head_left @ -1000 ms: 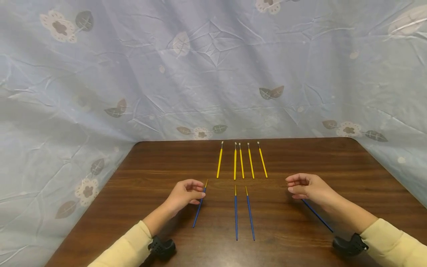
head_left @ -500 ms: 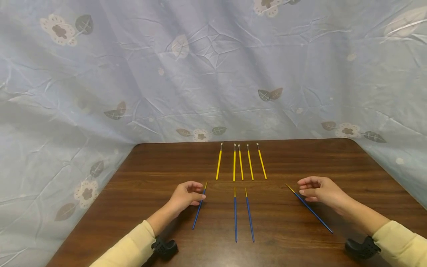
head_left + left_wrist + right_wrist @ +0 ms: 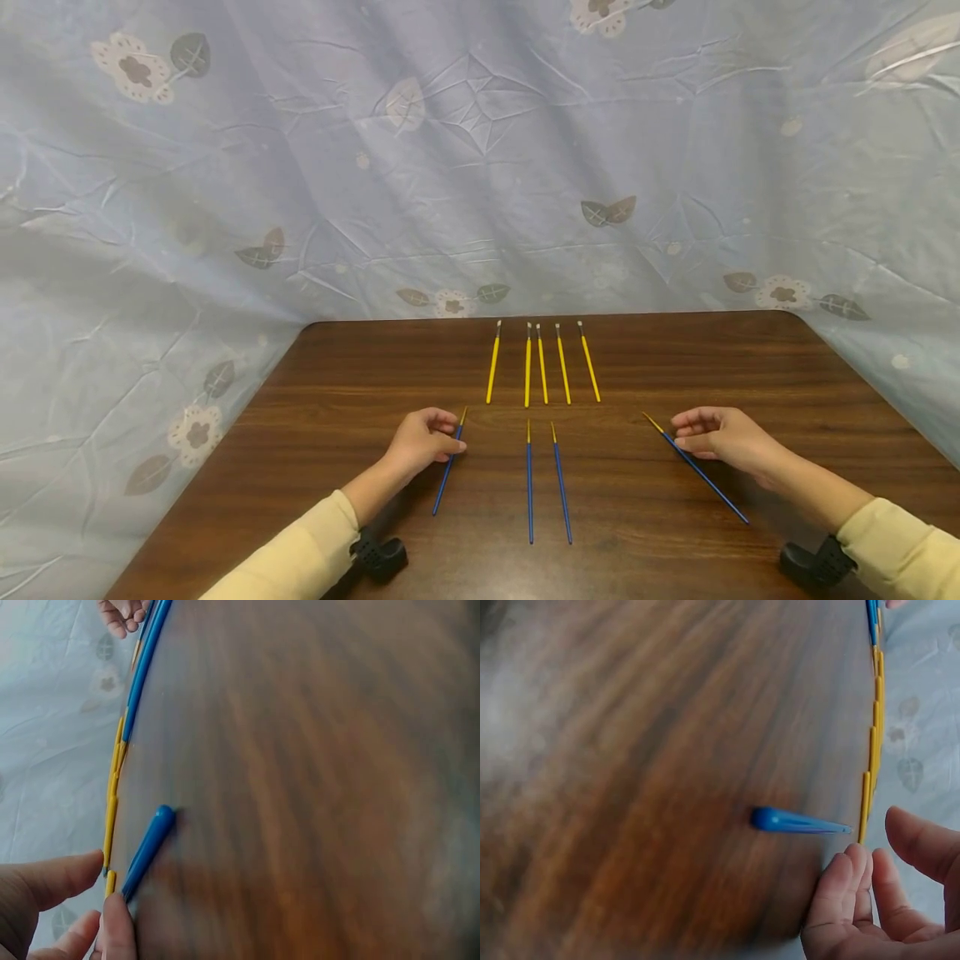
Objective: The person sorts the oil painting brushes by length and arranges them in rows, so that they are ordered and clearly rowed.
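Note:
My left hand (image 3: 422, 437) hovers around the upper part of a thin paintbrush (image 3: 445, 481) with a blue handle. In the left wrist view, thumb and fingers stand apart, and that brush's blue handle (image 3: 152, 846) runs behind the fingertips. On the right side of the table lies another blue paintbrush (image 3: 708, 478), slanted, its tip toward the upper left. My right hand (image 3: 731, 437) is just to the right of its upper end, fingers loosely bent and parted from the thumb. Two more blue paintbrushes, the left one (image 3: 530, 492) and the right one (image 3: 562, 492), lie between the hands.
Several yellow paintbrushes (image 3: 527, 371) with pale bristles lie in a row farther back on the brown wooden table (image 3: 360, 358). A pale floral cloth (image 3: 480, 183) hangs behind the table and along its sides. Each wrist wears a black strapped device.
My right hand has moved right, uncovering the tip of the right blue paintbrush, and has since dropped slightly. The left hand has barely shifted. The brushes lie as before.

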